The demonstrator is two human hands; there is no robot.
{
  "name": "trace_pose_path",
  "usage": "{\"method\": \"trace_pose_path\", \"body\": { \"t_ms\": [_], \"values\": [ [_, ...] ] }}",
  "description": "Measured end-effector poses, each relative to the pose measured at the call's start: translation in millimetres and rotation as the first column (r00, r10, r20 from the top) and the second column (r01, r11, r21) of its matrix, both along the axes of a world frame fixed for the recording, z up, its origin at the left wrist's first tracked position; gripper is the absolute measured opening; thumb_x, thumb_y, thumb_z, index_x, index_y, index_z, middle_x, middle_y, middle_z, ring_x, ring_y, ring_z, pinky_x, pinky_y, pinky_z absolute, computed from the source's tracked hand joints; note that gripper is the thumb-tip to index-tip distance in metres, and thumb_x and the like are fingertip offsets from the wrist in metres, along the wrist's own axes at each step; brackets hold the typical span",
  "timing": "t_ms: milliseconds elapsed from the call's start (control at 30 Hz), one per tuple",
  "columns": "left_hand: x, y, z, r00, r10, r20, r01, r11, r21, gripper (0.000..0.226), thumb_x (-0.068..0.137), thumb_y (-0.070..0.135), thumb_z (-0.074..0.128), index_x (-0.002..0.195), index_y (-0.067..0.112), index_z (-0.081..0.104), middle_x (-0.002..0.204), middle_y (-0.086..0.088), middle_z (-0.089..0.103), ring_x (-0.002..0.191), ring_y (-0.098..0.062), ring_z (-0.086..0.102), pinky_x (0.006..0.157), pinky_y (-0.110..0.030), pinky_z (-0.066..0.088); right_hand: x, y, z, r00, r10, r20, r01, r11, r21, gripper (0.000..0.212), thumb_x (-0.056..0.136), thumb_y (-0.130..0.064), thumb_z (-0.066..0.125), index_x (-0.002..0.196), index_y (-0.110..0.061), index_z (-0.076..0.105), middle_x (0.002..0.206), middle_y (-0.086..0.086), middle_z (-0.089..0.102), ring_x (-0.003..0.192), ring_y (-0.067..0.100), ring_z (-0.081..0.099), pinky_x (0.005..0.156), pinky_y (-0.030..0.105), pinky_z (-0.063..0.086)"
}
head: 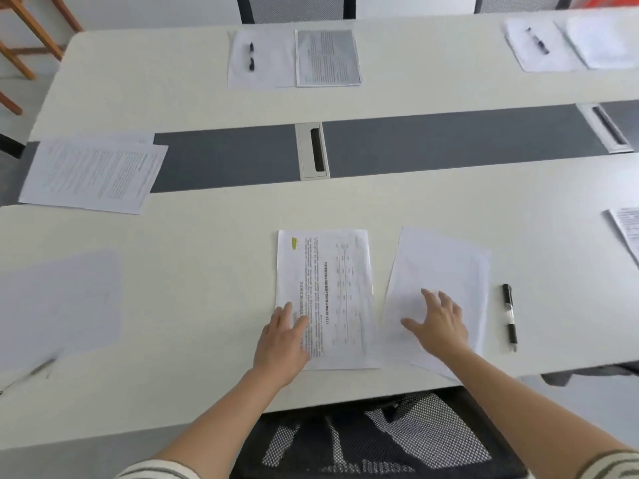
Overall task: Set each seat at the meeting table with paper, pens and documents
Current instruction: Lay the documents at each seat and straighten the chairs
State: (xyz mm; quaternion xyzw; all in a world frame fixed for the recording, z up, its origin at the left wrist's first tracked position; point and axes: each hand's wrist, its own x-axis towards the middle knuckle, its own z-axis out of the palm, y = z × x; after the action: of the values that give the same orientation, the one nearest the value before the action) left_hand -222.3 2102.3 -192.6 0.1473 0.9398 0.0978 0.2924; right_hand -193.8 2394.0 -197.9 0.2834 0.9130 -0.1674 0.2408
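Note:
A printed document (332, 281) with a yellow-green mark lies on the white table (193, 257) in front of me. My left hand (281, 340) rests flat on its lower left corner, fingers straight. To its right a blank sheet (446, 271) lies slightly tilted, and my right hand (437, 321) presses on it with spread fingers. A black pen (509, 316) lies just right of that sheet, apart from both hands.
A loose stack of printed pages (96, 174) sits at the left on the grey centre strip (449, 143). A blank sheet (62, 302) lies at the near left. The far seats hold paper, pens (251, 56) and a document (326, 57). A mesh chair (377, 437) stands below me.

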Motion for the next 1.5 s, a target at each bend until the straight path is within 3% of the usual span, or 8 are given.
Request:
{"method": "trace_pose_path", "body": {
  "t_ms": [133, 767, 867, 967, 1100, 1200, 1400, 1500],
  "values": [
    [4, 3, -12, 0.999, -0.033, -0.002, 0.033, 0.997, -0.065, 0.081, 0.087, 0.038, 0.064, 0.152, 0.021, 0.019, 0.162, -0.014, -0.003, 0.15, -0.03, -0.002, 0.119, -0.039, 0.02, 23, 13, -14, 0.979, 0.18, 0.098, -0.181, 0.983, 0.009, 0.087, 0.083, -0.056, 0.065, 0.152, -0.035, 0.016, 0.164, 0.006, -0.002, 0.151, 0.03, -0.001, 0.114, 0.05, 0.028],
    [5, 6, -15, 1.0, 0.008, -0.004, -0.008, 0.998, -0.056, 0.083, 0.086, 0.042, 0.065, 0.153, 0.026, 0.018, 0.163, -0.009, -0.002, 0.151, -0.026, -0.002, 0.119, -0.038, 0.019, 8, 31, -10, 0.936, 0.352, 0.017, -0.351, 0.935, -0.041, 0.083, 0.082, -0.052, 0.067, 0.151, -0.038, 0.023, 0.165, -0.001, -0.002, 0.152, 0.022, -0.003, 0.118, 0.042, 0.02],
    [6, 6, -15, 1.0, 0.022, -0.012, -0.023, 0.999, -0.049, 0.083, 0.085, 0.045, 0.066, 0.152, 0.028, 0.02, 0.163, -0.008, -0.001, 0.151, -0.026, -0.001, 0.119, -0.039, 0.02, 11, 47, -5, 0.966, 0.195, -0.171, -0.201, 0.979, -0.017, 0.067, 0.087, -0.046, 0.065, 0.146, -0.03, 0.039, 0.161, 0.002, 0.021, 0.148, 0.024, 0.02, 0.111, 0.043, 0.033],
    [5, 6, -16, 0.999, 0.033, -0.027, -0.034, 0.999, -0.04, 0.08, 0.086, 0.047, 0.063, 0.152, 0.029, 0.022, 0.163, -0.007, -0.002, 0.151, -0.026, -0.001, 0.119, -0.04, 0.018, 18, 82, 1, 0.926, -0.136, -0.353, 0.157, 0.987, 0.03, 0.049, 0.091, -0.034, 0.062, 0.136, -0.02, 0.052, 0.145, 0.005, 0.043, 0.134, 0.026, 0.039, 0.097, 0.044, 0.044],
    [4, 7, -17, 0.998, 0.057, -0.024, -0.057, 0.998, -0.005, 0.078, 0.086, 0.046, 0.064, 0.151, 0.026, 0.025, 0.163, -0.009, 0.0, 0.151, -0.026, 0.001, 0.12, -0.039, 0.019, 35, 127, -7, 0.835, -0.514, -0.196, 0.521, 0.853, -0.021, 0.047, 0.09, -0.028, 0.057, 0.135, -0.017, 0.048, 0.136, 0.01, 0.048, 0.125, 0.03, 0.046, 0.094, 0.046, 0.046],
    [5, 7, -17, 0.997, 0.072, -0.017, -0.072, 0.997, -0.014, 0.078, 0.087, 0.044, 0.064, 0.151, 0.024, 0.025, 0.163, -0.01, 0.002, 0.15, -0.026, 0.002, 0.119, -0.039, 0.022, 42, 139, -12, 0.756, -0.635, -0.158, 0.624, 0.772, -0.12, 0.037, 0.089, -0.02, 0.056, 0.126, -0.015, 0.057, 0.122, 0.011, 0.065, 0.112, 0.032, 0.058, 0.095, 0.041, 0.047],
    [6, 10, -17, 0.996, 0.083, -0.014, -0.083, 0.996, -0.025, 0.079, 0.086, 0.042, 0.065, 0.152, 0.023, 0.024, 0.163, -0.009, 0.002, 0.15, -0.025, 0.0, 0.117, -0.039, 0.027, -3, 93, 5, 0.846, -0.395, -0.358, 0.339, 0.917, -0.21, 0.026, 0.087, -0.02, 0.065, 0.112, -0.015, 0.066, 0.1, 0.005, 0.07, 0.084, 0.019, 0.06, 0.084, 0.032, 0.047],
    [6, 10, -17, 0.996, 0.088, -0.01, -0.088, 0.996, -0.027, 0.08, 0.086, 0.041, 0.065, 0.152, 0.023, 0.023, 0.163, -0.01, 0.002, 0.15, -0.025, 0.0, 0.117, -0.039, 0.026, -24, 54, -3, 0.905, -0.243, -0.349, 0.161, 0.956, -0.247, 0.025, 0.087, -0.022, 0.063, 0.111, -0.018, 0.065, 0.1, 0.001, 0.067, 0.088, 0.019, 0.062, 0.079, 0.029, 0.046]
  ]
}}
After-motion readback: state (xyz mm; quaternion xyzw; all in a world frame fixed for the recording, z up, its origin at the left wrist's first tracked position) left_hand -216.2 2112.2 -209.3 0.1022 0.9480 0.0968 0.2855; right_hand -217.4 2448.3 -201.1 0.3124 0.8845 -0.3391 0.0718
